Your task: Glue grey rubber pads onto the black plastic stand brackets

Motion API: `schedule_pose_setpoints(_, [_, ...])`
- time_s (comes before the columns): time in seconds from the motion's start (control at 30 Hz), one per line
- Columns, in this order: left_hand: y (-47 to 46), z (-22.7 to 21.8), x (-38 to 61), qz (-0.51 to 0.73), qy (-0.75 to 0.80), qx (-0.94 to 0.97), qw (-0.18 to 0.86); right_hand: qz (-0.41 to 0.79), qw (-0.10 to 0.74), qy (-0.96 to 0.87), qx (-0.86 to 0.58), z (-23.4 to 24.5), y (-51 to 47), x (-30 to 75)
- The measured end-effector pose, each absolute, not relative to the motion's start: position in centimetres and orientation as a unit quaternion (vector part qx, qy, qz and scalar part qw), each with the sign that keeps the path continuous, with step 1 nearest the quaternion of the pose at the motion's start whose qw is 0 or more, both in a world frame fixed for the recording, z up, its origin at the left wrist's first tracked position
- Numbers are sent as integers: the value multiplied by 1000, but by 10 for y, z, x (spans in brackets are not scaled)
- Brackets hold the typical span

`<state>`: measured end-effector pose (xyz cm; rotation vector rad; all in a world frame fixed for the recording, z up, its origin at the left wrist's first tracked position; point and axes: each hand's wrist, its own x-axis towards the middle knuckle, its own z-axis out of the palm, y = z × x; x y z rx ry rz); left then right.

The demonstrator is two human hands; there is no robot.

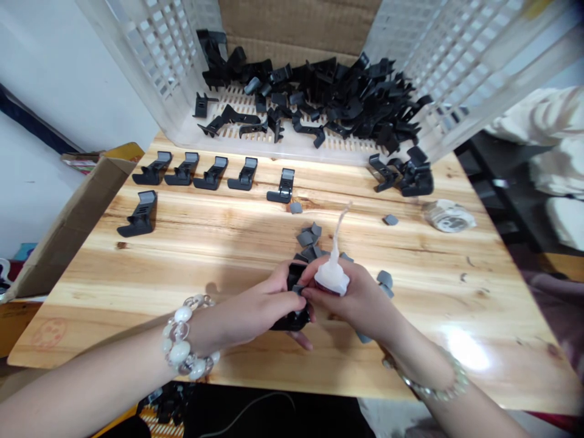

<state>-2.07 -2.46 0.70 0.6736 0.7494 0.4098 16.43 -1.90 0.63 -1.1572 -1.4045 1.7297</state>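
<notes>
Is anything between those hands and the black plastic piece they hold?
Nothing visible: the left hand grips the black plastic piece directly. The right hand, holding a white squeeze bottle, touches it with a grey pad at its fingertips.

The head camera faces forward and down, seemingly close above the left hand (246, 313) and right hand (356, 298).

No readable text, faded red stamp (49, 333) on wooden tabletop (182, 267), illegible
</notes>
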Motion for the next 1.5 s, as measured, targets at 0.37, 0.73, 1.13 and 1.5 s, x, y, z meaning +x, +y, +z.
schedule_pose_setpoints(0.37, [-18, 12, -19, 254, 366, 313, 839, 599, 496, -393, -491, 14, -7, 184])
schedule_pose_setpoints(0.73, [-19, 12, -20, 256, 360, 297, 846, 538, 636, -331, -444, 37, 12, 223])
schedule_pose_setpoints(1.13, [-20, 3, -21, 253, 312, 278, 873, 481, 670, -309, -474, 44, 4, 221])
schedule_pose_setpoints(1.5, [-20, 8, -18, 243, 300, 275, 881, 497, 636, -332, -488, 42, 2, 216])
